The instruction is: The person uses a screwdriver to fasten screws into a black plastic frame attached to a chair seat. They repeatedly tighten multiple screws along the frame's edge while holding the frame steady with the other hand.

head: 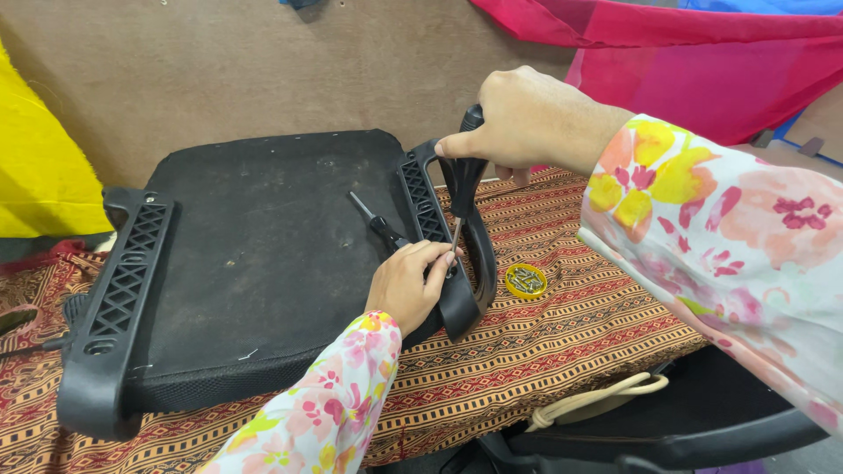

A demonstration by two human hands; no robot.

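With the upturned chair seat (263,254) lying on the table (544,351), the right hand (527,118) grips a screwdriver (463,175) over the right armrest bracket (457,254) — left hand (408,285) fingers pinching at its tip — so this fastening looks mid-way, with screws left in the yellow lid (526,281).

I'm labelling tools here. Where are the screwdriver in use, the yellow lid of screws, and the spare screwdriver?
screwdriver (463,180), head view, on its black handle.
yellow lid of screws (526,281), head view, on the screws inside.
spare screwdriver (385,228), head view, on its handle lying on the seat.
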